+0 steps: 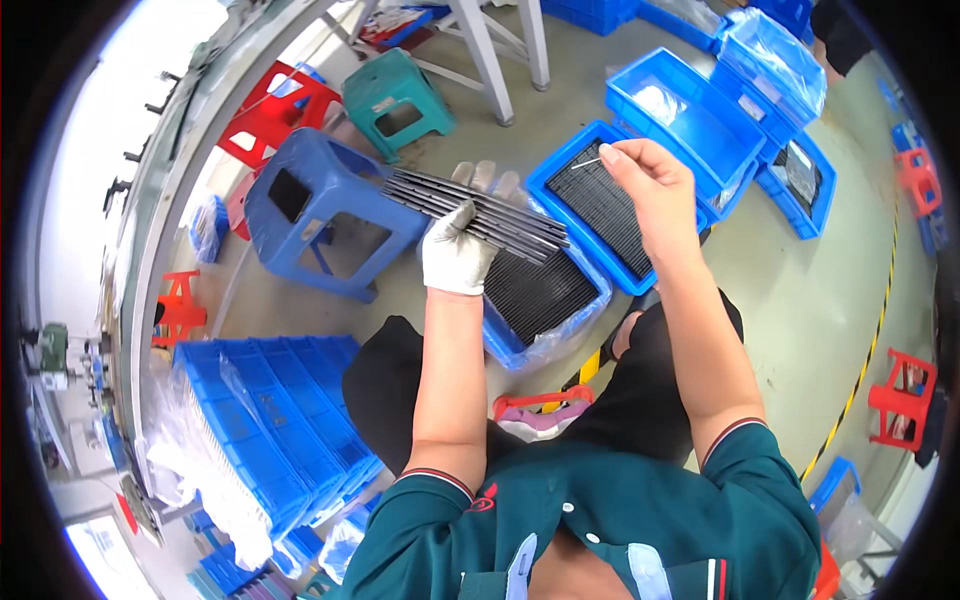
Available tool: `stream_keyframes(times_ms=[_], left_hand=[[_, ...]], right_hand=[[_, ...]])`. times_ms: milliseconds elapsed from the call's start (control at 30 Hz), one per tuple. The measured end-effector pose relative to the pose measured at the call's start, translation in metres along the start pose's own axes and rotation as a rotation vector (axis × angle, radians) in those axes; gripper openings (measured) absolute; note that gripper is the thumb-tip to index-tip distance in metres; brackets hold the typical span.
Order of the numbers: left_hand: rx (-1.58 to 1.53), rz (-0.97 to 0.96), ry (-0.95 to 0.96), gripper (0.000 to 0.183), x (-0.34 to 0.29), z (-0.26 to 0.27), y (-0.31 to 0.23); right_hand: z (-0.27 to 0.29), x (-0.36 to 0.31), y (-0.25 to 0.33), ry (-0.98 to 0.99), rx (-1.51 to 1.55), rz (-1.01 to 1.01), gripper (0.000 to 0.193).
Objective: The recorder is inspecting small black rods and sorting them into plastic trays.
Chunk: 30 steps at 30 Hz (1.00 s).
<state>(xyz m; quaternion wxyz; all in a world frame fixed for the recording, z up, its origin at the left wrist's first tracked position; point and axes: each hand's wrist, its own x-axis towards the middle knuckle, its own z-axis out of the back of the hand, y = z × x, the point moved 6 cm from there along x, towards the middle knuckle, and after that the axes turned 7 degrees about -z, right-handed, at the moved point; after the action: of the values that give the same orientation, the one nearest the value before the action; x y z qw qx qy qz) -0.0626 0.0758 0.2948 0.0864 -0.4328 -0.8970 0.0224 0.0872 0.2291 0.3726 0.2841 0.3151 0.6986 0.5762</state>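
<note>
My left hand (457,262), in a whitish glove, is closed round a bundle of thin dark rods (515,228) that lie side by side across the palm, with the thumb over them. Out to the right, my bare right hand (655,190) pinches a short, thin, pale pin-like piece (586,163) between thumb and fingertips. Beneath the bundle is a blue crate (520,358) lined with clear plastic and filled with rows of dark rods (540,298). Under the right hand, a second blue crate (637,288) holds similar dark rods (612,222).
A blue stool (335,195) stands left of the crates, with a green stool (397,95) behind. Empty-looking blue crate (690,115) sits at the far right. Stacked blue crates (270,420) rise by my left knee. Red stools (903,398) stand near a yellow-black floor line (858,385).
</note>
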Motion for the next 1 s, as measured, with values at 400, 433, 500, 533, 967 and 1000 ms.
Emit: stream_keyframes(times_ms=[400,433,500,533,967,1000], left_hand=[[0.095,-0.251,-0.103,0.023,-0.040,-0.035,-0.047],[0.105,-0.248,-0.112,0.024,-0.039,-0.036,-0.044],[0.097,-0.240,-0.132,0.025,-0.039,-0.037,-0.035],[0.052,-0.211,-0.066,0.027,-0.034,-0.041,-0.025],[0.207,-0.265,-0.292,0.024,-0.015,-0.055,-0.026],[0.204,-0.267,-0.280,0.024,-0.013,-0.056,-0.026]], right_hand=[[-0.068,-0.016,-0.076,0.070,0.524,-0.388,0.011],[-0.072,-0.017,-0.079,0.051,0.545,-0.393,0.010],[-0.082,-0.017,-0.080,0.076,0.581,-0.342,0.013],[-0.087,-0.018,-0.078,0.099,0.597,-0.301,0.015],[-0.104,-0.025,-0.057,0.183,0.654,-0.319,0.015],[-0.103,-0.024,-0.055,0.190,0.652,-0.280,0.014]])
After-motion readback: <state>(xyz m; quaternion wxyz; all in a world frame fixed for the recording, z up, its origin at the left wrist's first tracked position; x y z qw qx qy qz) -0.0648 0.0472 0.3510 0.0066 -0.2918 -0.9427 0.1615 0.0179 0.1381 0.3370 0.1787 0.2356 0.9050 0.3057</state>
